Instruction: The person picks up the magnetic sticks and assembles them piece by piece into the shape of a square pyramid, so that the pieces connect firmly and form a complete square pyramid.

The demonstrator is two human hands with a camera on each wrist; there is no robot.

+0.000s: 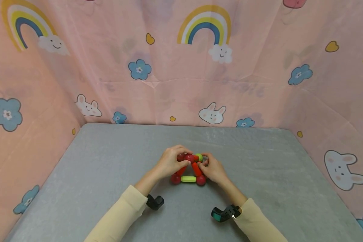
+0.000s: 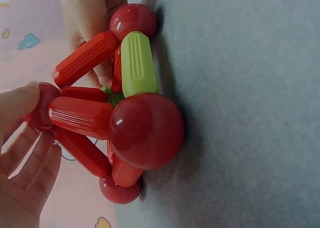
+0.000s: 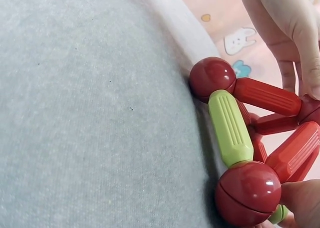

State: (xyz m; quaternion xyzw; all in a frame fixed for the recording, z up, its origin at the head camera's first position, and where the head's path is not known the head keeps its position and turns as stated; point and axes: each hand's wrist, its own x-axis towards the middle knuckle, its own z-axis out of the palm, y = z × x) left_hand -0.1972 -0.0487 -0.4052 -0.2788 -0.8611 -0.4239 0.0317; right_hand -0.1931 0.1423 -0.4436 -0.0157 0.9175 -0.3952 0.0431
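Note:
A frame of magnetic rods and balls (image 1: 189, 179) stands on the table between both hands. Its red balls (image 2: 146, 131) and red rods (image 2: 81, 119) rise to a top red ball (image 2: 43, 106); a light green rod (image 3: 230, 129) joins two base balls. My left hand (image 1: 171, 162) grips the top ball between thumb and fingers. On the frame's right side, my right hand (image 1: 213, 169) pinches it by a red rod (image 1: 196, 169), next to a green ball (image 1: 199, 157). Whether that rod's upper end touches the top ball I cannot tell. The far base is partly hidden.
A grey cloth-covered table (image 1: 109, 154) spreads around the frame. Pink printed curtains (image 1: 169, 94) stand at the back and along both sides. Each wrist wears a black camera strap (image 1: 227, 213).

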